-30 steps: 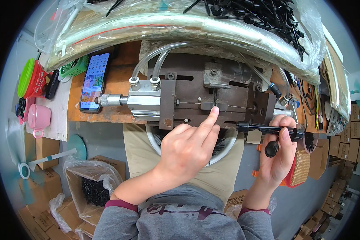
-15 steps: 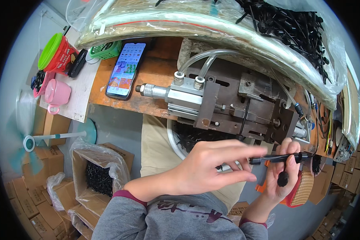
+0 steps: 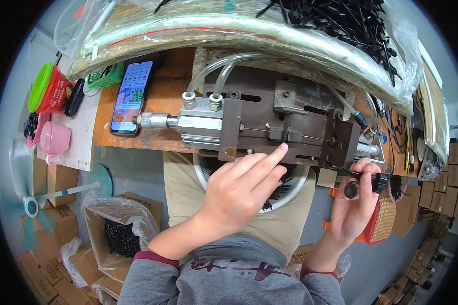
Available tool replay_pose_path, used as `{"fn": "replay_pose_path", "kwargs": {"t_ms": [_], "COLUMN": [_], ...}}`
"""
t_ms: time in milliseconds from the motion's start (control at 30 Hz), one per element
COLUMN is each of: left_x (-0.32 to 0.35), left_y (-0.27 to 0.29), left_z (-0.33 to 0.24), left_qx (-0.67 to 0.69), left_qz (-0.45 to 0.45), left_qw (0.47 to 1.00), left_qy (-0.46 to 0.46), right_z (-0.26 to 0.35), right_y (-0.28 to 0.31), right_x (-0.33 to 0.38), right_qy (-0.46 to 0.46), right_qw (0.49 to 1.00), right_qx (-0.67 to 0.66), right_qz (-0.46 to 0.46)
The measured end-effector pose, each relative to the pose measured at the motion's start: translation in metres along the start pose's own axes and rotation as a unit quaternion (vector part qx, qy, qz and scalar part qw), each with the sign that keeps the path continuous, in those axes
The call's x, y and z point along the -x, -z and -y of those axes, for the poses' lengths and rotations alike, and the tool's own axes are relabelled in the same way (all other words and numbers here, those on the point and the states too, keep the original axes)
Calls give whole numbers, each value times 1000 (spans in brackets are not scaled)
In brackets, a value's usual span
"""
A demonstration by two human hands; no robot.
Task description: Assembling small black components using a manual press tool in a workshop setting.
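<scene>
Where the frame's lower right meets the centre, a slim black plastic rod with a round knob [image 3: 359, 179] is seen lying almost level, its long axis running left to right toward the dark steel press fixture [image 3: 290, 127] just above. It is pinched by the right hand [image 3: 353, 208], fingers closed round it. The left hand [image 3: 239, 190], nearer the fixture, is held loosely curled with its forefinger tip touching the fixture's front edge at mid-frame. A black-rod-filled round white basin [image 3: 290, 188] sits beneath both.
</scene>
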State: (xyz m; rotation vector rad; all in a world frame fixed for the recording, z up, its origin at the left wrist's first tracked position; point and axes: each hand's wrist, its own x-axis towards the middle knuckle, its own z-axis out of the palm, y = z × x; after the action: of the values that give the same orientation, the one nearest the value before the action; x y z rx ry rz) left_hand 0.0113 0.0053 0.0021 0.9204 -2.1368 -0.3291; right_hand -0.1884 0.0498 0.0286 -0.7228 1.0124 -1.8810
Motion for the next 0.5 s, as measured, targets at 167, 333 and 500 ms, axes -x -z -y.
{"fn": "replay_pose_path", "kwargs": {"t_ms": [167,333,500], "left_x": [-3,-9,-11], "left_y": [-13,-10,-4], "left_z": [-4,-4,-3], "left_qx": [-56,-71,3], "left_qz": [13,29,42], "left_qw": [998,997,999], "left_qy": [-3,-4,30], "right_z": [-3,-3,-4], "right_y": [-2,-5,-7], "right_x": [4,6,10], "right_qy": [48,101,151], "right_qw": [996,984,967], "right_qx": [70,148,207], "right_qz": [-1,5,3]}}
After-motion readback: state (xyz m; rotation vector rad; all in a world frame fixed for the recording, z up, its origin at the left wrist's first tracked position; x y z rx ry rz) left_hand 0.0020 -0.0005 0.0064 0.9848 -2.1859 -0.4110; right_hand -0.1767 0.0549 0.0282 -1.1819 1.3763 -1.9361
